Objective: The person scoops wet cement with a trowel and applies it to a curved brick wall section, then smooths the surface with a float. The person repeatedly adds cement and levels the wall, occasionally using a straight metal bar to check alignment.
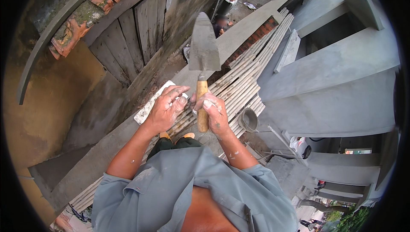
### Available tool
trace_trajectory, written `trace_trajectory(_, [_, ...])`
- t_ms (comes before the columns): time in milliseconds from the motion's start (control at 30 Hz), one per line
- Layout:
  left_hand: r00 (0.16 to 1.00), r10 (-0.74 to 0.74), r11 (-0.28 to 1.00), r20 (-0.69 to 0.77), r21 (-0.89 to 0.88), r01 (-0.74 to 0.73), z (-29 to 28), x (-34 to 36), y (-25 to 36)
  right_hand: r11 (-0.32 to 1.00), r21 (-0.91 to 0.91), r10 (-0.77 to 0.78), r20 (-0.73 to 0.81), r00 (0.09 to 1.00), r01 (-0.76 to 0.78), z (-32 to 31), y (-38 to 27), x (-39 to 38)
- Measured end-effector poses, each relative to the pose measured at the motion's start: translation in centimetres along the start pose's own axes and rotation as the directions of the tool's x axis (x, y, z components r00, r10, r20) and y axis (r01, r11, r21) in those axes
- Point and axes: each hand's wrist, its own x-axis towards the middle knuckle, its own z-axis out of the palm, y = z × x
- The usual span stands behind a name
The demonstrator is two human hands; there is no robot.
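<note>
My right hand (pixel 213 111) is wrapped round the wooden handle of a trowel (pixel 204 46). Its broad grey blade points up and away from me and looks smeared with mortar. Just left of the handle is my left hand (pixel 164 107), fingers loosely bent and thumb apart, with nothing visible in it. Both hands have pale smudges on them. Below my left hand lies a white, speckled rectangular slab (pixel 143 113), partly covered by the hand. A grey bucket (pixel 248 119) stands right of my right forearm.
Long bamboo poles (pixel 252 67) run diagonally beneath me, beside a concrete ledge (pixel 245 31) with an exposed brick edge (pixel 252 40). A wall with wooden boards (pixel 132 35) rises at left; grey plastered walls (pixel 329 82) stand at right. A person (pixel 220 25) is beyond the trowel blade, lower down.
</note>
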Motion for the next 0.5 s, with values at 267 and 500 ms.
trace_trajectory(267, [0.913, -0.261, 0.81, -0.315, -0.586, 0.03, -2.2, -5.4, 1.0, 0.994, 0.05, -0.112, 0.508, 0.854, 0.101, 6.7, -0.8, 2.7])
trace_trajectory(500, [0.724, -0.183, 0.969, -0.665, -0.248, 0.017, -8.3, -9.7, 0.4, 0.71, -0.544, -0.035, 0.607, 0.794, 0.447, 5.3, 1.5, 5.3])
